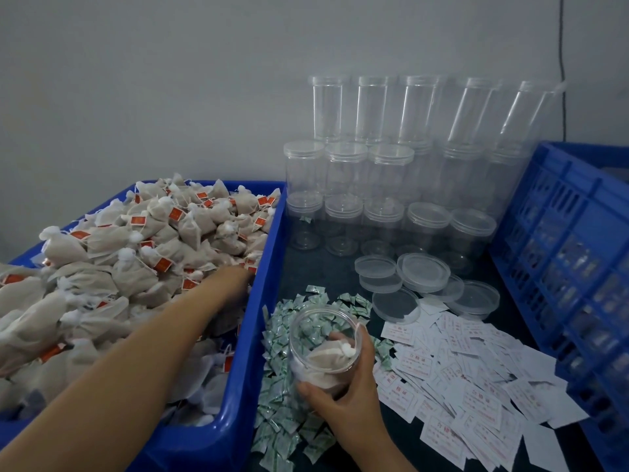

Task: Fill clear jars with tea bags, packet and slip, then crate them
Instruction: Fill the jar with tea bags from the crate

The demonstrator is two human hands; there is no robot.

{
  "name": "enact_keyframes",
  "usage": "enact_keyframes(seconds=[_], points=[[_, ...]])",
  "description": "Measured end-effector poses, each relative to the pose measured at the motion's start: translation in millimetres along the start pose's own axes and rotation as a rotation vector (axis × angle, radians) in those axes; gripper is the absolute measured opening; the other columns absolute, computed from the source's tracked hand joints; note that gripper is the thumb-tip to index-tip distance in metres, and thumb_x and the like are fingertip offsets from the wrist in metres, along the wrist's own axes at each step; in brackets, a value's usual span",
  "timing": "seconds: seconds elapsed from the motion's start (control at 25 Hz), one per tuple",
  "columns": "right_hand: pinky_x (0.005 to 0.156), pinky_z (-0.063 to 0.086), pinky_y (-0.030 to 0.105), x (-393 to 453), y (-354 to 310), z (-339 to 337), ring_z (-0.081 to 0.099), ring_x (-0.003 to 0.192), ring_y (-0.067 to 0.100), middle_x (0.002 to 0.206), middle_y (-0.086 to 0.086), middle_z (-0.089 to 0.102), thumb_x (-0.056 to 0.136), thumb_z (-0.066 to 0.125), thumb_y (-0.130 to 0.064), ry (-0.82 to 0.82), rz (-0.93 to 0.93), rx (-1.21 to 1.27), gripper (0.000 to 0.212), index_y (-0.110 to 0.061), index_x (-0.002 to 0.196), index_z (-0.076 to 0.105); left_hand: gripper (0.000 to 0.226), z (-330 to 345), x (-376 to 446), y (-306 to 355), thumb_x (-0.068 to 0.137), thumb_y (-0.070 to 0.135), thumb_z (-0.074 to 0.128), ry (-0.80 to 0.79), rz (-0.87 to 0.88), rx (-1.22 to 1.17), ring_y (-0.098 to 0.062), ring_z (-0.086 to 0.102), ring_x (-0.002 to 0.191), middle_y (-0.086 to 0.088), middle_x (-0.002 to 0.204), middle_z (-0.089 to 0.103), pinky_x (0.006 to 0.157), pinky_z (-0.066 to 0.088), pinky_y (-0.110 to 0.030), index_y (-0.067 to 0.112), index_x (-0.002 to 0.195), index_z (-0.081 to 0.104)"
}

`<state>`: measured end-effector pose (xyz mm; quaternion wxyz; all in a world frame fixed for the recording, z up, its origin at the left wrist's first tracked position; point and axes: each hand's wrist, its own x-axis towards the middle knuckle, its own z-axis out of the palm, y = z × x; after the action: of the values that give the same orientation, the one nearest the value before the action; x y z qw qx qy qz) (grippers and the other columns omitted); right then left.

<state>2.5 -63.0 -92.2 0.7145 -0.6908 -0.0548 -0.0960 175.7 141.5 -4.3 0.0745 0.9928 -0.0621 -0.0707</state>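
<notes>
- Your right hand (pixel 343 400) fingers (pixel 362 356) wrap around the clear jar (pixel 323 342), thumb across its lower wall.
- Jar: smooth transparent cylinder, held above the green packets (pixel 282 396) on the counter (pixel 326 267), tilted, mouth toward you, soft cloth tea bags inside.
- Your left hand (pixel 238 281) digs into the tea bag pile (pixel 136 247) in the blue bin (pixel 269 267); can't tell its finger spread.

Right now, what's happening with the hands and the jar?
Left hand reaching into tea bags. Right hand gripping open jar, bags inside. Nothing in the way.
</notes>
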Motion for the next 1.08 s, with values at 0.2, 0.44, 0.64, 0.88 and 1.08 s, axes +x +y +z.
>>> enact_keyframes(seconds=[0.2,0.44,0.64,0.88,1.08], points=[[0.086,0.054,0.019,-2.0,-4.3,-0.1,0.058,0.113,-0.002,0.132,-0.016,0.052,0.050,0.090,-0.044,0.004,0.009,-0.011,0.101,-0.084,0.116,0.025,0.023,9.9,-1.5,2.4,0.095,0.019,0.044,0.022,0.014,0.111,-0.030,0.050,0.114,-0.013,0.127,0.053,0.096,0.045,-0.043,0.016,0.111,0.059],[0.087,0.054,0.022,-2.9,-1.7,-0.4,0.055,0.116,-0.002,0.123,-0.033,0.051,0.053,0.091,-0.045,-0.004,-0.006,-0.035,0.104,-0.082,0.121,0.022,0.038,9.4,-1.8,-1.6,0.096,0.028,0.045,0.052,-0.072,0.240,-0.034,0.040,0.123,-0.016,0.130,0.041,0.098,0.042,-0.043,0.020,0.133,0.045],[0.097,0.053,0.028,-3.1,-4.9,0.5,0.052,0.121,0.000,0.128,-0.033,0.048,0.051,0.091,-0.059,-0.010,-0.003,-0.062,0.106,-0.076,0.129,0.021,0.024,4.5,-2.9,-5.2,0.091,0.023,0.055,0.109,-0.103,0.222,-0.028,0.054,0.106,-0.012,0.115,0.054,0.088,0.048,-0.036,0.011,0.112,0.059],[0.111,0.043,0.031,0.4,-10.1,-7.9,0.042,0.133,0.000,0.150,-0.016,0.034,0.056,0.087,-0.057,-0.081,0.033,-0.087,0.110,-0.054,0.143,0.020,0.008,0.2,-6.9,-16.5,0.090,0.017,0.053,0.277,-0.126,0.143,-0.020,0.059,0.079,-0.006,0.089,0.063,0.069,0.049,-0.030,0.013,0.089,0.060],[0.096,0.041,0.006,0.7,-14.4,-16.2,0.041,0.125,-0.018,0.147,-0.025,0.035,0.062,0.077,-0.052,-0.089,0.042,-0.111,0.095,-0.055,0.139,0.021,0.008,-1.4,-4.5,-14.1,0.092,0.015,0.052,0.302,-0.119,0.006,-0.024,0.062,0.082,-0.010,0.095,0.064,0.069,0.050,-0.033,0.011,0.098,0.056]])
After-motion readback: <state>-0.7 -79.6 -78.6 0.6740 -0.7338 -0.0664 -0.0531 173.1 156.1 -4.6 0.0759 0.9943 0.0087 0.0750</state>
